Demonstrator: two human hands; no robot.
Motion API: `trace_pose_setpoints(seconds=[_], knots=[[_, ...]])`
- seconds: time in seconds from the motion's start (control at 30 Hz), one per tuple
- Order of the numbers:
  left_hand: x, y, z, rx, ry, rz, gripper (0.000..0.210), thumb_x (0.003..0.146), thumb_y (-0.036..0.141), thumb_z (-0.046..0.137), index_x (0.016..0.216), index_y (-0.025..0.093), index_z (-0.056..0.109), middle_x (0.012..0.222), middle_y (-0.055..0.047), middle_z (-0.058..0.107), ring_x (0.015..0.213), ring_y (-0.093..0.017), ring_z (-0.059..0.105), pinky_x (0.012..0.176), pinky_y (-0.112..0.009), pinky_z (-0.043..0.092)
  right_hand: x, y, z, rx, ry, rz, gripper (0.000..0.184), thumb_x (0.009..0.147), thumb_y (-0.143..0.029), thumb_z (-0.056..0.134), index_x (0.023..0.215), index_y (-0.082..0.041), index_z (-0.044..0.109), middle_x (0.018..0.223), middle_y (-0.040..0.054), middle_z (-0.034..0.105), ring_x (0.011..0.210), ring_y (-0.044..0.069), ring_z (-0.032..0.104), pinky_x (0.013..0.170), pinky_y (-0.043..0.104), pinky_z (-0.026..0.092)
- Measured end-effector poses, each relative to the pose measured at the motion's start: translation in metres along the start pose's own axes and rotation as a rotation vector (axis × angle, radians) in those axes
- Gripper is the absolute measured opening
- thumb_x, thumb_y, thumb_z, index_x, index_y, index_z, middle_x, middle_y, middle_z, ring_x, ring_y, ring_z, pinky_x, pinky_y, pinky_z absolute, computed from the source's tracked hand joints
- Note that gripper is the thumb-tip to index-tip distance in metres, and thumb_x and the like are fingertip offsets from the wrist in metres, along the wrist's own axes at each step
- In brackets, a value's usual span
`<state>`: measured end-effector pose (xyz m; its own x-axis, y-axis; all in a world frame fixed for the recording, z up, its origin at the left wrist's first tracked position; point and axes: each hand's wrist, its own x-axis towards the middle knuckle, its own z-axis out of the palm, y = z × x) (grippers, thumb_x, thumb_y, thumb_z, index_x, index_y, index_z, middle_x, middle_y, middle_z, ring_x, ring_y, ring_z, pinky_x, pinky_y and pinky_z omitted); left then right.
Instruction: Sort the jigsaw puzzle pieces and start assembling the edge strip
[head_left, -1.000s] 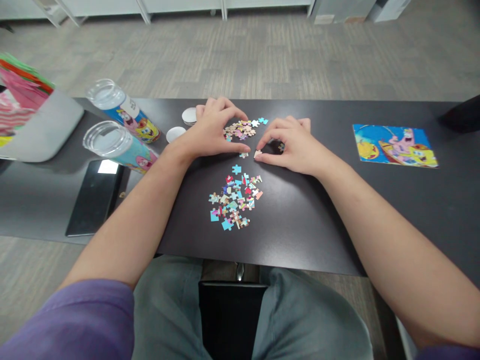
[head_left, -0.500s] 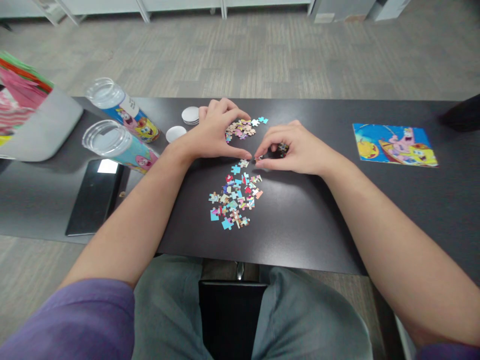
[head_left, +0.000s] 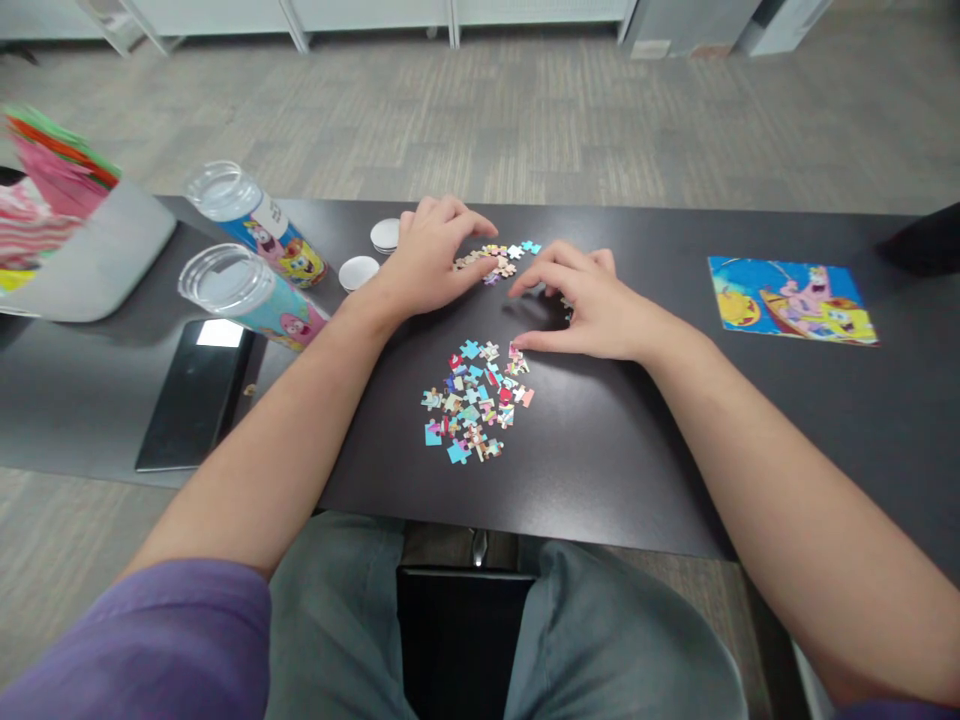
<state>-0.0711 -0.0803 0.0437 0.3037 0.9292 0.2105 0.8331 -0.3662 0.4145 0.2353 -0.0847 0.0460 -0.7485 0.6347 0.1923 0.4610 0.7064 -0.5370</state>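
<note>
Pieces (head_left: 469,412), flat, multicoloured and jigsaw-cut, lie spread on the smooth dark surface (head_left: 615,450), probably so printed faces show, while the left hand (head_left: 435,262), grip apart, arches at a tan-and-yellow puzzle cluster (head_left: 508,268), and the right hand (head_left: 596,308), likewise apart, has its thumb (head_left: 538,342) at the spread's edge.

The left hand (head_left: 433,262) hides part of the far puzzle pile (head_left: 507,268) from us, and the right hand (head_left: 589,303) covers most of some pieces (head_left: 568,309) beneath it. We cannot read the tiny label (head_left: 268,216) on the blue canister (head_left: 301,264). The left edge crops a white bin (head_left: 120,255); the right, a dark object (head_left: 926,242).
</note>
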Motion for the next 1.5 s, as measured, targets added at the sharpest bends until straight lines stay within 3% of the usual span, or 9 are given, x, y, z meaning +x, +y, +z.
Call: trace_pose_setpoints(seconds=[0.1, 0.33, 0.5, 0.7, 0.83, 0.97, 1.1, 1.33, 1.5], knots=[[0.001, 0.001, 0.004, -0.019, 0.004, 0.031, 0.035, 0.114, 0.056, 0.088, 0.142, 0.036, 0.094, 0.153, -0.015, 0.080, 0.156, -0.045, 0.065, 0.138, -0.069, 0.050, 0.000, 0.000, -0.002, 0.006, -0.023, -0.010, 0.054, 0.097, -0.052, 0.107, 0.141, -0.033, 0.083, 0.147, 0.0122, 0.078, 0.128, 0.043, 0.075, 0.125, 0.064, 0.044], [0.001, 0.006, 0.011, -0.058, 0.033, 0.065, 0.024, 0.112, 0.055, 0.092, 0.124, 0.035, 0.099, 0.141, -0.014, 0.084, 0.152, -0.046, 0.067, 0.135, -0.071, 0.050, 0.001, 0.003, -0.006, -0.021, 0.058, 0.100, 0.040, 0.113, -0.067, 0.090, 0.138, -0.036, 0.086, 0.146, 0.0127, 0.081, 0.128, 0.044, 0.074, 0.119, 0.063, 0.045], [0.002, 0.009, 0.008, -0.073, 0.017, 0.036, 0.017, 0.114, 0.049, 0.090, 0.117, 0.035, 0.098, 0.140, -0.013, 0.087, 0.150, -0.044, 0.070, 0.137, -0.071, 0.045, 0.002, 0.001, -0.005, -0.030, 0.055, 0.101, 0.030, 0.114, -0.060, 0.086, 0.130, -0.035, 0.087, 0.143, 0.0126, 0.083, 0.125, 0.043, 0.075, 0.121, 0.066, 0.044], [0.005, 0.011, 0.007, -0.181, 0.082, 0.044, 0.025, 0.116, 0.056, 0.089, 0.115, 0.032, 0.095, 0.130, -0.010, 0.091, 0.138, -0.038, 0.078, 0.132, -0.063, 0.055, 0.003, 0.004, -0.004, -0.050, 0.150, 0.141, 0.025, 0.115, -0.049, 0.080, 0.134, -0.034, 0.086, 0.138, 0.0131, 0.085, 0.118, 0.042, 0.076, 0.122, 0.067, 0.044], [0.005, 0.018, 0.010, -0.343, 0.062, 0.054, 0.039, 0.111, 0.066, 0.094, 0.110, 0.027, 0.092, 0.111, -0.008, 0.091, 0.114, -0.030, 0.082, 0.114, -0.048, 0.065, 0.004, 0.007, -0.005, -0.045, 0.232, 0.198, 0.027, 0.118, -0.053, 0.077, 0.136, -0.034, 0.086, 0.135, 0.0126, 0.086, 0.116, 0.042, 0.076, 0.119, 0.066, 0.047], [0.002, 0.024, 0.013, -0.441, 0.033, 0.068, 0.047, 0.106, 0.073, 0.098, 0.107, 0.026, 0.091, 0.104, -0.007, 0.091, 0.105, -0.027, 0.083, 0.103, -0.043, 0.068, 0.007, 0.009, -0.006, 0.025, 0.229, 0.193, 0.030, 0.121, -0.062, 0.077, 0.121, -0.035, 0.087, 0.129, 0.0118, 0.086, 0.117, 0.042, 0.076, 0.119, 0.065, 0.051], [0.004, 0.022, 0.011, -0.461, 0.026, 0.043, 0.047, 0.107, 0.073, 0.096, 0.108, 0.026, 0.092, 0.107, -0.008, 0.093, 0.108, -0.029, 0.084, 0.103, -0.045, 0.070, 0.007, 0.012, -0.006, 0.094, 0.224, 0.206, 0.034, 0.123, -0.064, 0.074, 0.112, -0.034, 0.086, 0.127, 0.0114, 0.085, 0.120, 0.042, 0.076, 0.119, 0.065, 0.054], [0.008, 0.013, 0.008, -0.475, 0.081, -0.007, 0.037, 0.112, 0.062, 0.090, 0.122, 0.027, 0.093, 0.111, -0.008, 0.093, 0.113, -0.029, 0.085, 0.109, -0.045, 0.071, 0.003, 0.014, -0.008, -0.007, 0.172, 0.197, 0.021, 0.116, -0.044, 0.081, 0.100, -0.031, 0.083, 0.127, 0.0119, 0.084, 0.122, 0.044, 0.079, 0.126, 0.072, 0.045], [0.008, 0.014, 0.010, -0.442, 0.077, -0.016, 0.034, 0.109, 0.052, 0.092, 0.135, 0.029, 0.093, 0.113, -0.006, 0.093, 0.106, -0.026, 0.084, 0.109, -0.046, 0.070, 0.004, 0.020, -0.006, -0.099, 0.221, 0.238, 0.016, 0.117, -0.044, 0.079, 0.106, -0.032, 0.083, 0.124, 0.0130, 0.083, 0.119, 0.045, 0.076, 0.119, 0.071, 0.045]])
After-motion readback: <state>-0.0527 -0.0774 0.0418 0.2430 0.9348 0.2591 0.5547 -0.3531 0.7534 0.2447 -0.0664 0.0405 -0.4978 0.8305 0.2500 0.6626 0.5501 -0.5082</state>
